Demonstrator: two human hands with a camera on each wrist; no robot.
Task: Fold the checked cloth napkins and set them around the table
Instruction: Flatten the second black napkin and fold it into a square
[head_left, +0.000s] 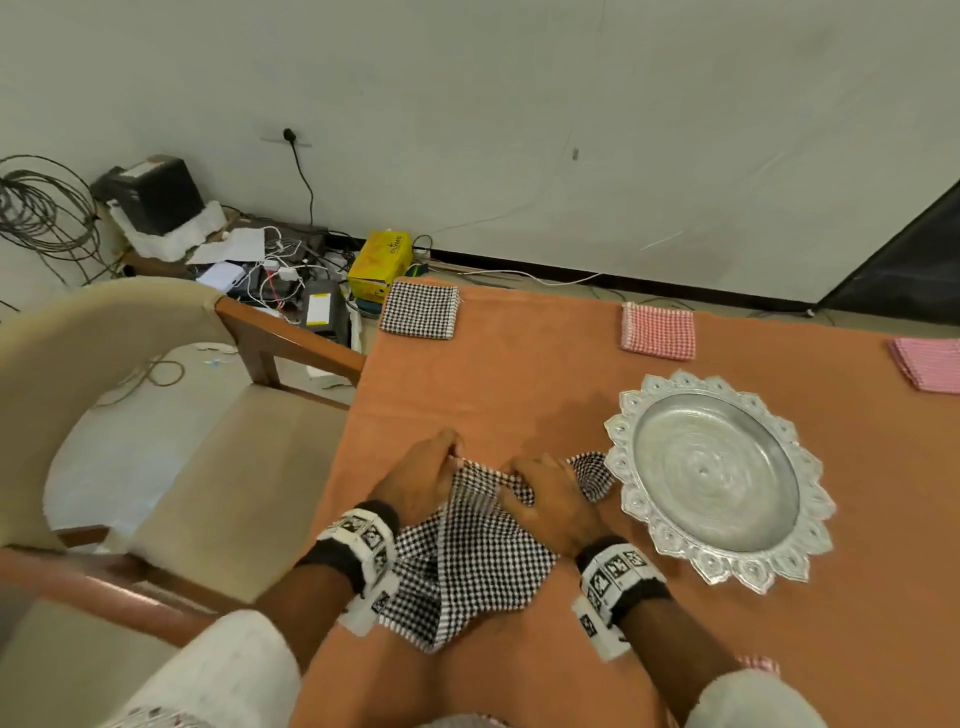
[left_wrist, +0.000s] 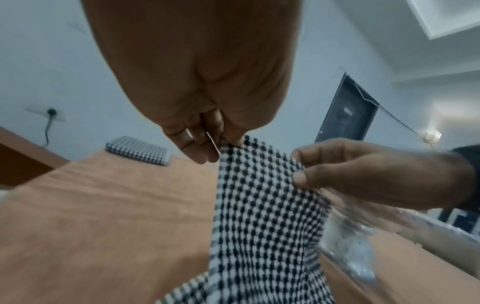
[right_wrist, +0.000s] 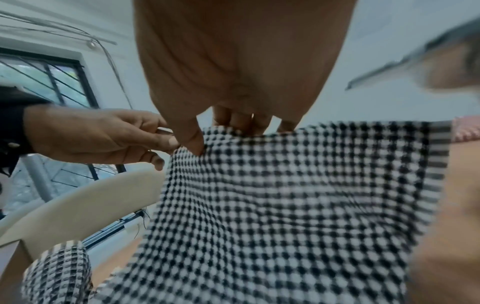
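Observation:
A black-and-white checked napkin (head_left: 467, 561) lies rumpled on the orange tablecloth (head_left: 519, 389) near the front edge. My left hand (head_left: 421, 478) pinches its upper edge at the left, seen close in the left wrist view as the napkin (left_wrist: 259, 205) hanging from the fingers (left_wrist: 205, 152). My right hand (head_left: 550, 499) pinches the same edge a little to the right, thumb (right_wrist: 192, 139) on the napkin (right_wrist: 285, 195). A folded black-and-white napkin (head_left: 420, 310) lies at the far left corner, a folded red checked napkin (head_left: 658, 331) at the far edge.
An ornate silver plate (head_left: 717, 478) sits just right of my hands, touching the napkin's right corner. A pink folded stack (head_left: 930, 364) lies at the right edge. A beige armchair (head_left: 156, 415) stands left of the table. Cables and boxes (head_left: 311, 275) clutter the floor beyond.

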